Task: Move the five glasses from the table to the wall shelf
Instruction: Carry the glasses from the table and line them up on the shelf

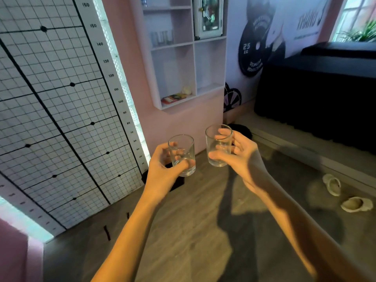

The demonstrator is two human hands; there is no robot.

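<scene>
My left hand grips the left glass, my right hand the right glass, fingers curled round each, both upright. The wall shelf lies ahead and above; the right glass seems nearer it. Blurred shapes inside may be glasses.

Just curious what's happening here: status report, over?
Left hand grips first glass, right hand grips second glass. Both upright, wall shelf ahead. Blurred glassware already on it. Nothing seen between hands and shelf.
</scene>
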